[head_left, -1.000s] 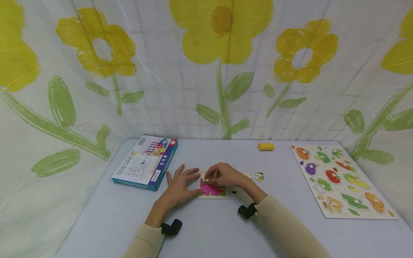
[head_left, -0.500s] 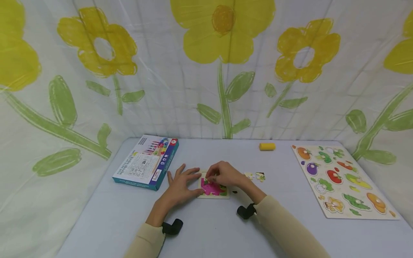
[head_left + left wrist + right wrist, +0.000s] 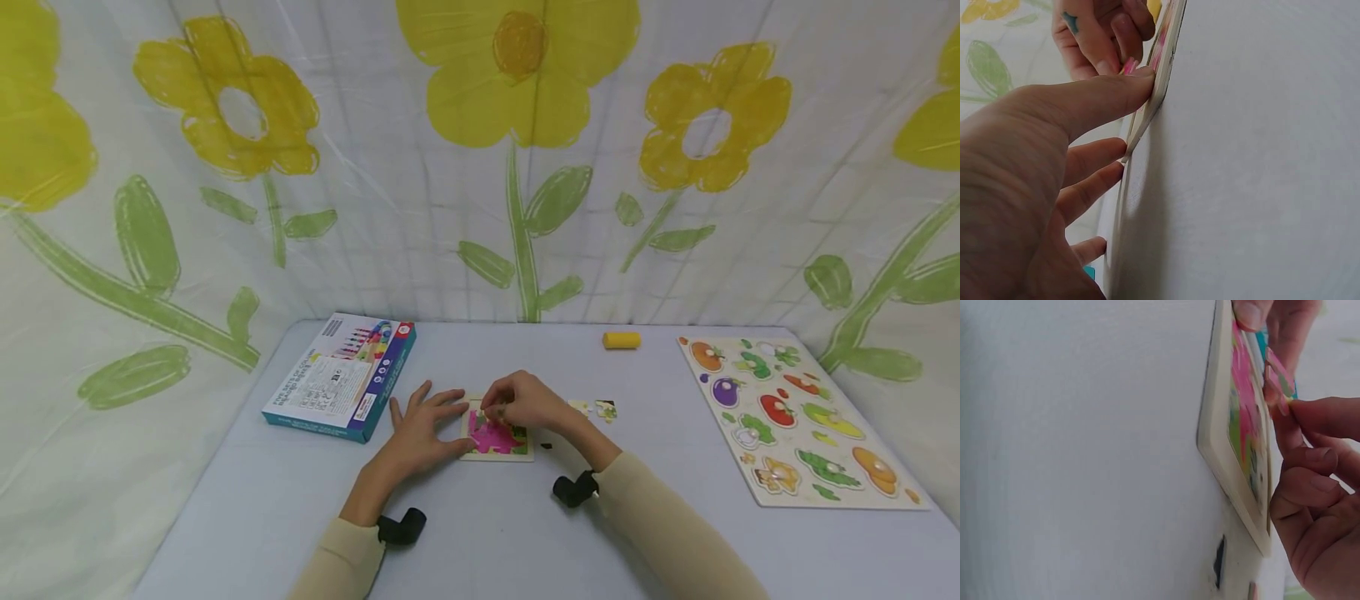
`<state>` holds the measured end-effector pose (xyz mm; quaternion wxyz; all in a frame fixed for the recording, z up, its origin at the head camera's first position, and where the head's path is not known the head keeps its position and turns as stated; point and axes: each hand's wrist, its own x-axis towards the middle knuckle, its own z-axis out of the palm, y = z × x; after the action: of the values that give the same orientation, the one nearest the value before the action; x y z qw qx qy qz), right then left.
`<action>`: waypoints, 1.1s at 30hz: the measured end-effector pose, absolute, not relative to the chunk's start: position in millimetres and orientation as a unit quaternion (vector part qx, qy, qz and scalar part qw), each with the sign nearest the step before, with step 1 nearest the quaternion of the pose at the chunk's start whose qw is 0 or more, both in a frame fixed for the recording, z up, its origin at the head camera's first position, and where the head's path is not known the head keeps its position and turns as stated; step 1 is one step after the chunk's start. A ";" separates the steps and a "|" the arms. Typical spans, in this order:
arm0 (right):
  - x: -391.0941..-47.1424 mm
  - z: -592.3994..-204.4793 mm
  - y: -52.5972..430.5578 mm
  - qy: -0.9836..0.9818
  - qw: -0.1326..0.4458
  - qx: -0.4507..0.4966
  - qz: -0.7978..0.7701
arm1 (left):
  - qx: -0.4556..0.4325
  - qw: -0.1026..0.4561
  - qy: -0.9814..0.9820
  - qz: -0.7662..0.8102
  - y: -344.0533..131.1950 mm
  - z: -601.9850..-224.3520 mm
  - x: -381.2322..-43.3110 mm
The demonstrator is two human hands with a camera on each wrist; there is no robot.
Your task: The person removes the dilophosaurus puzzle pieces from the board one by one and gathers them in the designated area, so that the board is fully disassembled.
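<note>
A small jigsaw board [image 3: 504, 457] with a pale frame and a pink picture lies mid-table. My left hand [image 3: 417, 433] rests at its left side, fingers spread and fairly straight. In the left wrist view the thumb [image 3: 1110, 94] presses on the board's frame, while two fingertips touch or nearly meet its edge. Over the board's upper part, my right hand [image 3: 528, 403] pinches a jigsaw piece between thumb and index finger. The right wrist view shows this pink and green jigsaw piece [image 3: 1280, 374] tilted and raised above the board; its other fingers are curled.
Loose jigsaw pieces [image 3: 605, 410] lie right of the board, with a small dark piece [image 3: 546, 446] nearer. A blue-edged box [image 3: 337, 379] stands at the left. At the right is a vegetable peg board [image 3: 795, 425]; a yellow cylinder [image 3: 621, 341] lies at the back.
My right hand has shifted slightly up and right over the board, still pinching the jigsaw piece, whose angle has changed. The left hand stays in place.
</note>
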<state>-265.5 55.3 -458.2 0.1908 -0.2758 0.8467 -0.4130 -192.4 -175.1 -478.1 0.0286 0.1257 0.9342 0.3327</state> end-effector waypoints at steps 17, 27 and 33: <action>-260.1 -442.9 114.2 0.874 0.166 -0.234 -0.392 | 0.133 0.019 0.928 0.348 -176.5 -482.8 -192.2; -251.4 -448.6 148.4 0.887 0.153 -0.244 -0.360 | 0.134 0.016 0.929 0.345 -176.6 -483.0 -190.7; -249.3 -455.9 156.2 0.891 0.156 -0.245 -0.350 | 0.132 0.021 0.930 0.343 -177.0 -483.3 -191.9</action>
<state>-249.3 156.2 -455.9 0.1563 -0.2448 0.8908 -0.3495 -191.9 -177.0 -483.3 0.0206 0.1320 0.9297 0.3431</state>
